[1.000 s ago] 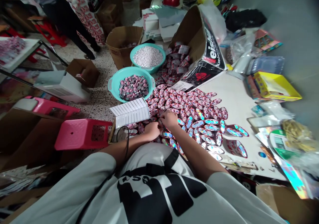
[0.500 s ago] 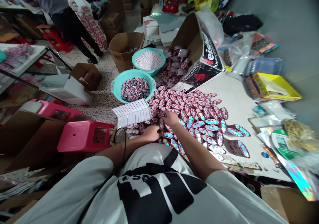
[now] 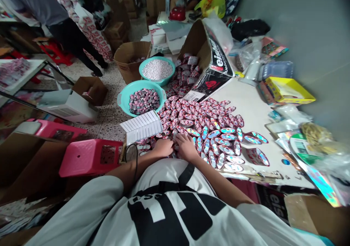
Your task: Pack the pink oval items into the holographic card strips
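Observation:
A wide heap of oval pink and shiny holographic cards (image 3: pixel 207 123) covers the near part of the white table (image 3: pixel 254 111). My left hand (image 3: pixel 163 147) and my right hand (image 3: pixel 186 146) rest close together at the heap's near edge, right in front of my body. Both hands have their fingers curled down onto cards; what they pinch is too small to name. A white ruled card stack (image 3: pixel 141 125) lies just left of my left hand.
Two teal basins stand at the table's left edge, one with round pink pieces (image 3: pixel 141 99), one with white pellets (image 3: pixel 156 70). An open cardboard box (image 3: pixel 210 56) spills small packets. Pink stools (image 3: pixel 89 156) stand left. A yellow box (image 3: pixel 286 89) and bags lie right. A person (image 3: pixel 54 19) stands far left.
My right hand drew back from the heap towards my body and now sits beside my left hand. The camera view shifted slightly.

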Demonstrator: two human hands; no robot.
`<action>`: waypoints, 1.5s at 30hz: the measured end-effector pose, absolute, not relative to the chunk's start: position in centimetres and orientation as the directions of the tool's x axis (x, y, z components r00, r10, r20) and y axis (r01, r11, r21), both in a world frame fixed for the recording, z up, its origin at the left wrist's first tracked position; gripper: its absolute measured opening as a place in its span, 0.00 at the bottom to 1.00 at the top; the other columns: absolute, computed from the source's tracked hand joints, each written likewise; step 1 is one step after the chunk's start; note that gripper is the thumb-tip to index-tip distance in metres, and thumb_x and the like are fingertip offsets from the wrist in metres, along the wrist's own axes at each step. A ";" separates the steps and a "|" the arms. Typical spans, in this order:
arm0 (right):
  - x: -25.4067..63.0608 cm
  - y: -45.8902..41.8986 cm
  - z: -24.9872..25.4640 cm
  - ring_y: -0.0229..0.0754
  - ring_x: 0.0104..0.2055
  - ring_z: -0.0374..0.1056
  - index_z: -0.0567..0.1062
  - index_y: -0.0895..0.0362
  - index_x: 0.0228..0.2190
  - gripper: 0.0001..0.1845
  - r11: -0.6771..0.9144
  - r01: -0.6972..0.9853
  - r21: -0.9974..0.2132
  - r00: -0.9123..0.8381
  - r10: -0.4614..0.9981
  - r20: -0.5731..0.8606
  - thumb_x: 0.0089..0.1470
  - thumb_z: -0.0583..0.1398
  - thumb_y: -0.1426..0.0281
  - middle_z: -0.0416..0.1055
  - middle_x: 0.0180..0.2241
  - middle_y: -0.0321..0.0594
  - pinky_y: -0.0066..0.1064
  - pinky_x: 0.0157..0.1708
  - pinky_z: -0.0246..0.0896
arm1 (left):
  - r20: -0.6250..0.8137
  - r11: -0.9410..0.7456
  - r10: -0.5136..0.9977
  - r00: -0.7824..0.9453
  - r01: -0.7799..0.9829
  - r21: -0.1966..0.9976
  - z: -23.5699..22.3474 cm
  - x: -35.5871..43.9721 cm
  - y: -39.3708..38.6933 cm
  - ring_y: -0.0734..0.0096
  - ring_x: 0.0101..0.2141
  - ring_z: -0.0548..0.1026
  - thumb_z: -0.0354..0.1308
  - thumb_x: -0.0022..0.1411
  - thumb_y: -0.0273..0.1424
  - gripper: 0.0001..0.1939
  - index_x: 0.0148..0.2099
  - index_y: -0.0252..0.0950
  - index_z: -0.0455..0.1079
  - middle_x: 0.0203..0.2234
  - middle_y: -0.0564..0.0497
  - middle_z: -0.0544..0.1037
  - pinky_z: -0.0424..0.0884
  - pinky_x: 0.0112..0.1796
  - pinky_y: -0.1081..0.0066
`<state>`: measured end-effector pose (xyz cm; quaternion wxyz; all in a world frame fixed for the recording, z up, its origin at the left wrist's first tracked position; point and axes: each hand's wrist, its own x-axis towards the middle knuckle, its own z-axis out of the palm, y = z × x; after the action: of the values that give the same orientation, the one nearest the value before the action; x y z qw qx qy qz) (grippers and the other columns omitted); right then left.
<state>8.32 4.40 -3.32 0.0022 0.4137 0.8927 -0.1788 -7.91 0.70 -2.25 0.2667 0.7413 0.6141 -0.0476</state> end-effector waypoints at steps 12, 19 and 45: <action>8.4 3.7 -4.5 0.50 0.58 0.61 0.74 0.56 0.50 0.20 0.645 0.646 -0.408 -0.722 0.690 -0.052 0.58 0.52 0.73 0.74 0.51 0.48 0.48 0.62 0.38 | -0.402 -0.140 0.878 0.258 0.944 0.300 -2.1 -8.1 0.9 0.57 0.38 0.79 0.52 0.61 0.31 0.13 0.41 0.34 0.77 0.36 0.40 0.80 0.73 0.39 0.64; 9.6 2.9 -3.4 0.48 0.58 0.61 0.70 0.56 0.55 0.26 0.597 0.702 -0.388 -0.647 0.763 0.002 0.56 0.52 0.75 0.69 0.57 0.47 0.43 0.60 0.44 | 0.072 -0.136 0.991 0.115 0.875 0.465 -0.1 -11.5 0.2 0.65 0.46 0.73 0.48 0.66 0.30 0.16 0.53 0.39 0.72 0.43 0.45 0.77 0.69 0.49 0.67; 5.6 4.6 -5.1 0.52 0.64 0.52 0.67 0.57 0.57 0.24 0.558 0.810 -0.183 -0.576 0.815 -0.062 0.60 0.49 0.70 0.62 0.62 0.49 0.50 0.61 0.39 | 0.132 0.544 0.797 -0.589 0.796 0.268 -1.2 -23.8 0.6 0.47 0.57 0.61 0.62 0.52 0.35 0.27 0.55 0.40 0.68 0.57 0.41 0.63 0.57 0.58 0.54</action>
<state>5.65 4.61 -5.13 -0.0148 0.4605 0.8824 -0.0960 -23.85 0.61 -1.23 0.0026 0.4532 0.8785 0.1511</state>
